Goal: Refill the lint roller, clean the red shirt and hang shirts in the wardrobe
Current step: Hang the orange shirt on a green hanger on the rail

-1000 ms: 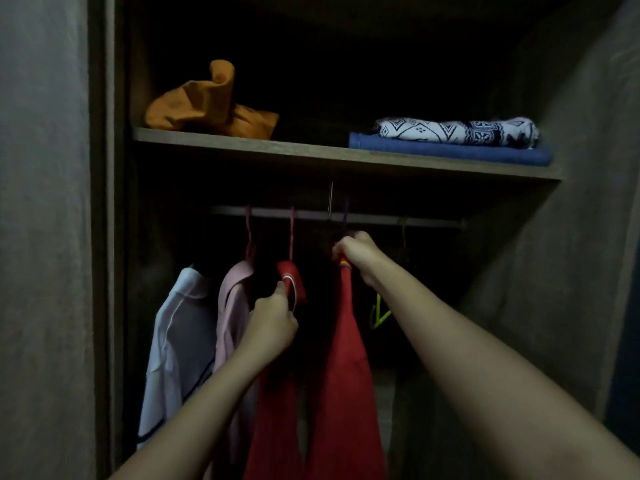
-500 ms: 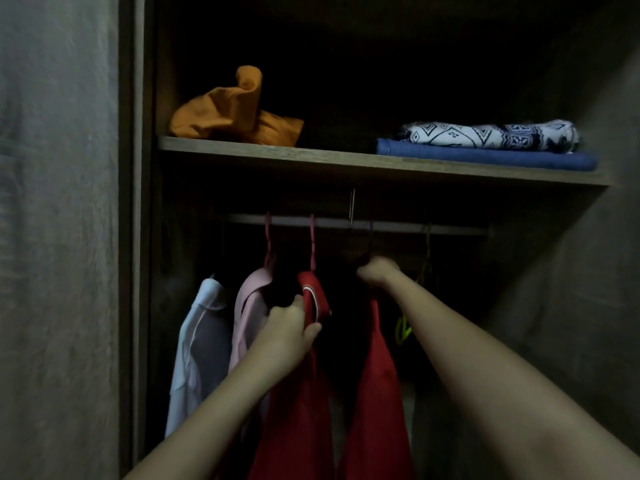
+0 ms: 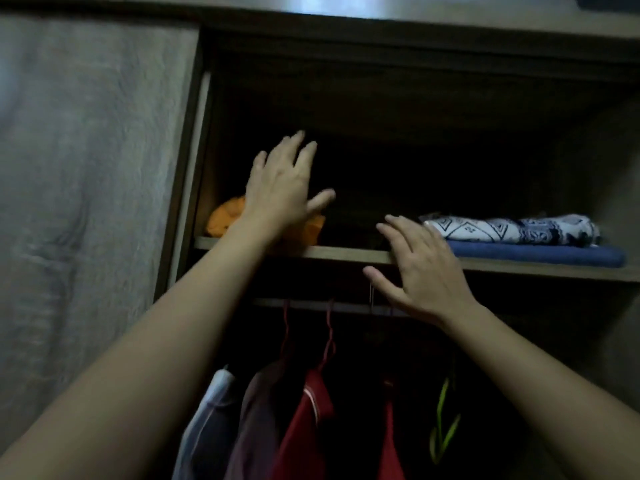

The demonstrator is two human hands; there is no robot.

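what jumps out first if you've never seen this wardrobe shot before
Two open, empty hands reach up: the left hand in front of an orange cloth at the left end of the shelf, the right hand over its front edge. At the shelf's right a patterned cloth lies on a folded blue cloth, and a red shirt hangs below.

A home clothes wardrobe [image 3: 188, 168], dim inside
Shirts [image 3: 304, 427] hang on hangers [image 3: 329, 341] from a rail [image 3: 304, 303]; folded cloths [image 3: 512, 230] lie on the wooden shelf [image 3: 346, 255] above
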